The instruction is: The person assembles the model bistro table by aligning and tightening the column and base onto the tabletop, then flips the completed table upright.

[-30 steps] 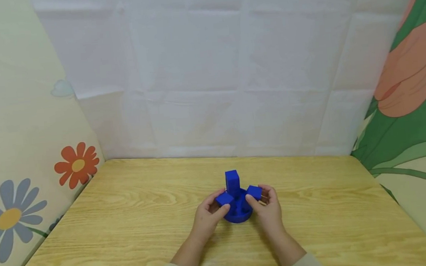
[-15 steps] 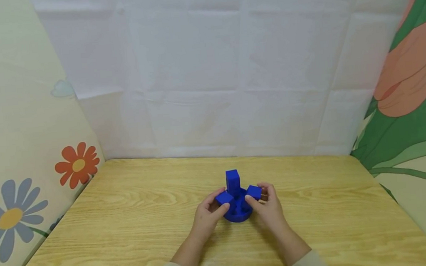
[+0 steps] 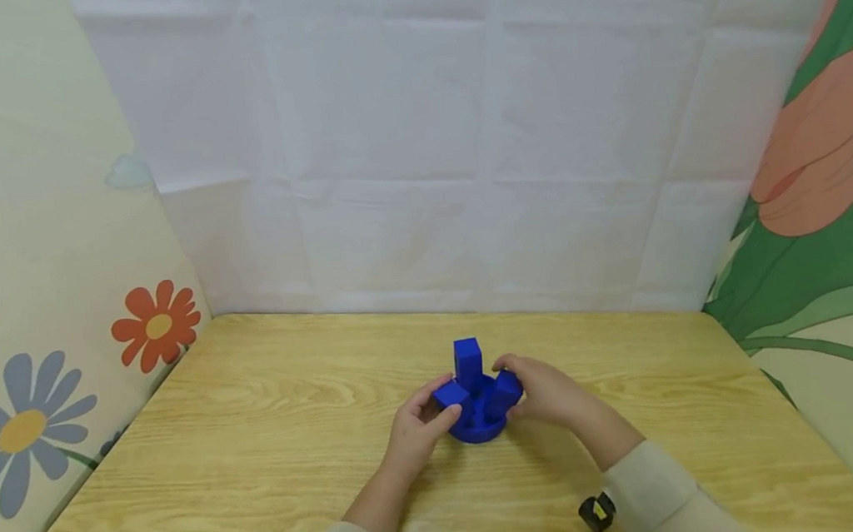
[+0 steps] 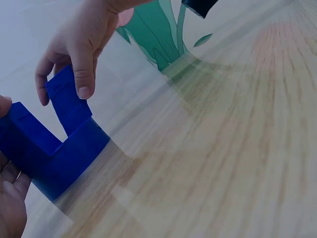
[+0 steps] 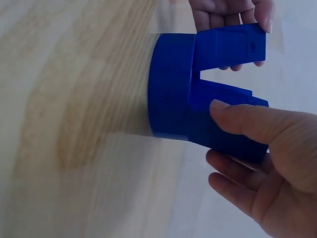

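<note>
A round blue base (image 3: pixel 477 435) stands on the table, with three blue blocks rising from it. My left hand (image 3: pixel 412 436) pinches the left block (image 3: pixel 452 393) between thumb and fingers. The right block (image 3: pixel 507 388) is in the grip of my right hand (image 3: pixel 554 394), whose thumb lies along one face in the right wrist view and whose fingers curl behind. Seen from the right wrist, both held blocks lean outward from the base wall (image 5: pixel 171 87). The tall back block (image 3: pixel 468 364) stands upright, touched by neither hand. Fingertips behind the blocks are partly hidden.
The wood-grain table (image 3: pixel 287 410) stretches around the base on all sides. A white cloth (image 3: pixel 386 135) hangs behind it, with flower-printed panels at left and right. A small black device (image 3: pixel 597 513) sits by the right sleeve.
My right hand has turned around the right block, its forearm swinging out to the right. That block now shows more of its side. The left hand stays on its block.
</note>
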